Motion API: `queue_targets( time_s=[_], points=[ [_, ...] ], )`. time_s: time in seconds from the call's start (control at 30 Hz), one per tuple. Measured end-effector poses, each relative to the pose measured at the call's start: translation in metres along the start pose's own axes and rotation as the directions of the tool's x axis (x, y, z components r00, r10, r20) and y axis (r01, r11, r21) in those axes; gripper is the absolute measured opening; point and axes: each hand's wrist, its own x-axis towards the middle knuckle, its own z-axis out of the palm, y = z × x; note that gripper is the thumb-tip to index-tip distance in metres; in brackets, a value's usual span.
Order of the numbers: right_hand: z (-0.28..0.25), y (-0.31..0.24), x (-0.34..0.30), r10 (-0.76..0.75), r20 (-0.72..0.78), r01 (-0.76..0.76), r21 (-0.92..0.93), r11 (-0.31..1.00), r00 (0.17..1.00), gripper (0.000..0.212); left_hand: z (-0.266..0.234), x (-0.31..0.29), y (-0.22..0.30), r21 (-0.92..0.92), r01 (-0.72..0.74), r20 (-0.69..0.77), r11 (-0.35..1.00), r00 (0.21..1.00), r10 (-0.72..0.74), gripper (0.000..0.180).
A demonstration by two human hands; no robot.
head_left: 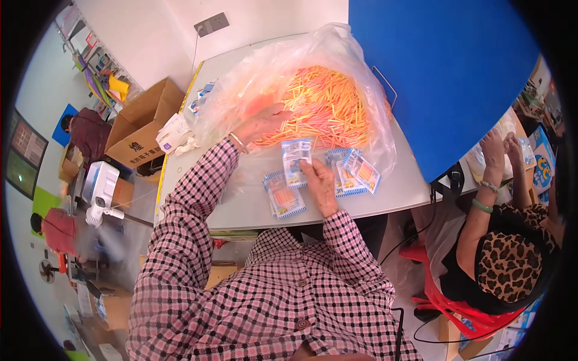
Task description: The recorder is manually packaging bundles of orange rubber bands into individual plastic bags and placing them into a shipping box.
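Observation:
A heap of thin orange, yellow and pink sticks point(328, 108) lies in a large clear plastic bag point(235, 90) spread open on the table. At the left edge of the heap is my left hand point(265, 122), its fingers stretched over the sticks; whether any stick is between them is too small to tell. My right hand point(321, 185) pinches a small blue-and-white printed packet point(295, 157) with thumb and fingers, in front of the heap. Several filled packets lie on either side of it: one overlapping group point(285, 197) to the left, another group point(355, 171) to the right.
A grey table point(253, 213) carries all this. To its left are an open cardboard box point(141, 123) and a white packet point(175, 133). A blue panel point(439, 78) rises at the right. Another person point(509, 253) sits on a red chair point(433, 295) at the right.

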Motion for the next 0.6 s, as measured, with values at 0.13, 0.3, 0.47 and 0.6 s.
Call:
queue_targets(
  time_s=[0.13,0.3,0.47,0.6],
  points=[
    [0.006,-0.027,-0.001,0.121,-0.092,-0.084,0.335,0.939,0.988,0.018,-0.004,-0.027,-0.016,-0.585,0.153,0.191,0.797,0.98,-0.048,0.025],
    [0.005,-0.051,0.04,0.229,-0.225,-0.048,0.607,0.793,0.947,0.021,0.009,-0.048,-0.007,-0.718,0.367,0.484,0.591,0.874,0.046,0.03],
    [0.016,-0.033,0.07,0.32,-0.16,-0.09,0.761,0.642,0.934,0.022,0.027,-0.046,-0.007,-0.718,0.492,0.643,0.492,0.74,0.199,0.025],
    [0.013,-0.025,0.074,0.311,-0.042,-0.177,0.746,0.642,0.95,0.019,0.034,-0.034,-0.019,-0.723,0.54,0.665,0.431,0.713,0.221,0.026]
  ],
)
